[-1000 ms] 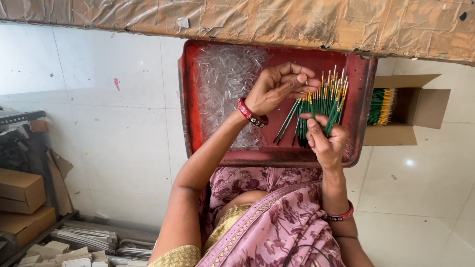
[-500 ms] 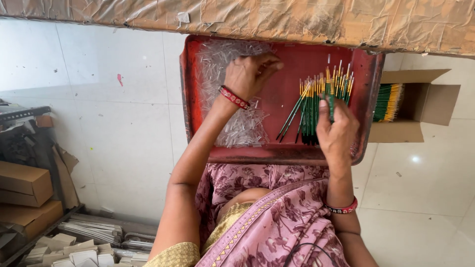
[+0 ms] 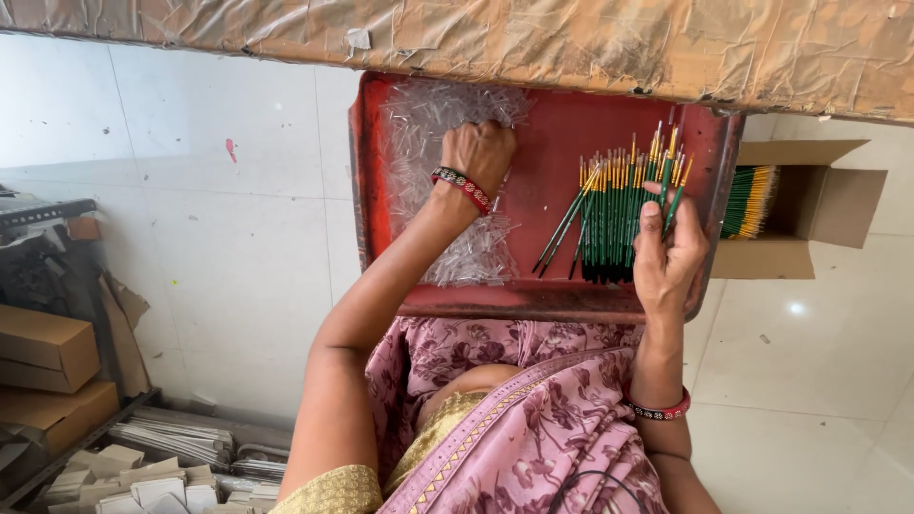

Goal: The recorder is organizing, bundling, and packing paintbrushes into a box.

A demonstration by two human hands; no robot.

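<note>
A red tray (image 3: pixel 571 300) rests on my lap. A heap of small clear plastic tubes (image 3: pixel 471 257) fills its left half. My left hand (image 3: pixel 479 155) is dug into the top of that heap, fingers curled closed around some tubes. On the right half lies a row of thin green brushes (image 3: pixel 609 219) with yellow ends. My right hand (image 3: pixel 668 255) sits at the row's right edge and pinches one green brush (image 3: pixel 674 202) between thumb and fingers. Both wrists wear red bangles.
An open cardboard box (image 3: pixel 824 205) holding more green brushes (image 3: pixel 750 200) lies right of the tray on the white tiled floor. A brown paper-covered surface (image 3: pixel 571 43) runs along the top. Cardboard boxes (image 3: pixel 48 352) and stacks of small cards (image 3: pixel 143 481) sit at the left.
My left hand left the brushes, moved left across the tray and closed in the heap of clear tubes. My right hand stayed at the brushes, still holding one.
</note>
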